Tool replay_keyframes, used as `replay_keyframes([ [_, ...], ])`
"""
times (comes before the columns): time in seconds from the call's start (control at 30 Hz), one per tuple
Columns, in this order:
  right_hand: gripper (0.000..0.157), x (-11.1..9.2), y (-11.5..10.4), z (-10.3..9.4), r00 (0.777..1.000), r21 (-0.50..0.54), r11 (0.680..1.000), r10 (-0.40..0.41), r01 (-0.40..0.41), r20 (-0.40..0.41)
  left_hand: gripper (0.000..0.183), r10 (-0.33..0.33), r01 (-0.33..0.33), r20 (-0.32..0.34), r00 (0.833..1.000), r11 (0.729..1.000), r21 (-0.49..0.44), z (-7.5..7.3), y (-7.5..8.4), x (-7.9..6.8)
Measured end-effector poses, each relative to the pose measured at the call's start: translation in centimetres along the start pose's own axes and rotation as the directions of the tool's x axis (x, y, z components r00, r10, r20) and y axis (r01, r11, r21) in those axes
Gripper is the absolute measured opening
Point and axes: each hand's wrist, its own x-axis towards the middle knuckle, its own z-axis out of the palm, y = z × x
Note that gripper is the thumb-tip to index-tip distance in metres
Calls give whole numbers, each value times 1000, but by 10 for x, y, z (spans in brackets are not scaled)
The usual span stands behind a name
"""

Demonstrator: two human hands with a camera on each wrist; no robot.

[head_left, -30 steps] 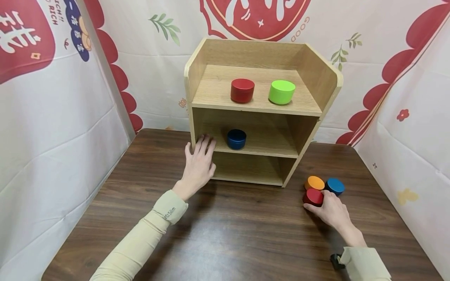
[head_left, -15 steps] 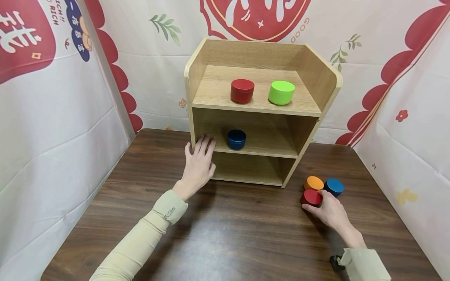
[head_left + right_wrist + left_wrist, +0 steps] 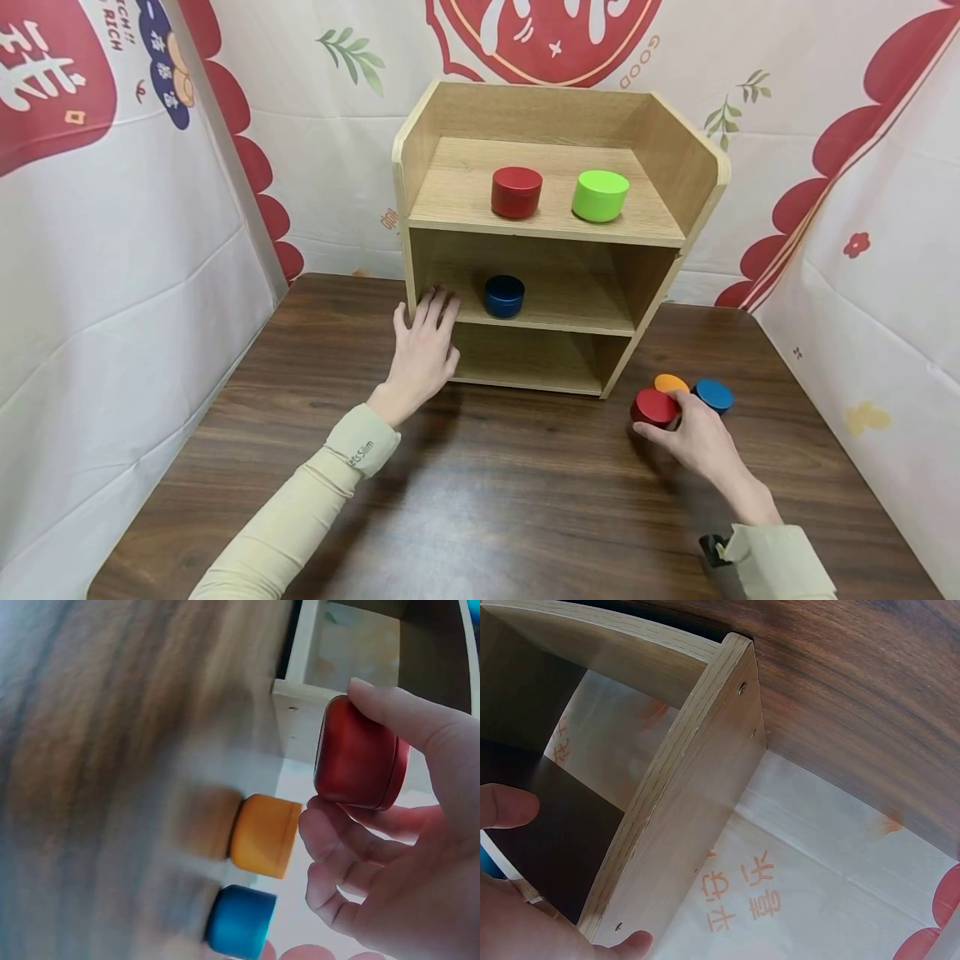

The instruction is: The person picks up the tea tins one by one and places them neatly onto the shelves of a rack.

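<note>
My right hand [image 3: 708,442] holds a round red tin [image 3: 654,407] between thumb and fingers. In the right wrist view, the red tin [image 3: 360,754] is tilted and raised off the table. Behind it stand an orange tin [image 3: 670,383], partly covered, and a blue tin [image 3: 713,395]. My left hand [image 3: 422,354] rests at the left side panel of a wooden shelf [image 3: 517,234], fingers spread. The left wrist view shows the thumb inside the side panel [image 3: 682,787] and one fingertip outside it.
On the shelf's top level stand another red tin [image 3: 516,192] and a light green tin [image 3: 601,197]. A dark blue tin [image 3: 504,297] sits on the middle level. Printed cloth [image 3: 315,167] hangs around the dark wooden table [image 3: 450,500].
My right hand has lifted the red tin and moved it left, away from the orange and blue tins. The left hand stays in place at the shelf.
</note>
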Motion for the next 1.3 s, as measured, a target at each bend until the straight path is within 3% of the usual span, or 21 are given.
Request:
replay_keyframes([
  [0.3, 69, 3, -19, -7, 996, 29, 997, -64, 66, -67, 73, 8, -8, -21, 1000, 1000, 9, 0, 0, 0],
  [0.63, 53, 10, -46, -16, 979, 37, 987, -147, 153, -144, 74, 0, 0, 4, 1000, 1000, 22, -1, 1, 0],
  [1.3, 57, 39, -99, -40, 955, 63, 966, -235, 250, -184, 73, -7, 7, 18, 1000, 1000, 2, -2, 0, 0],
])
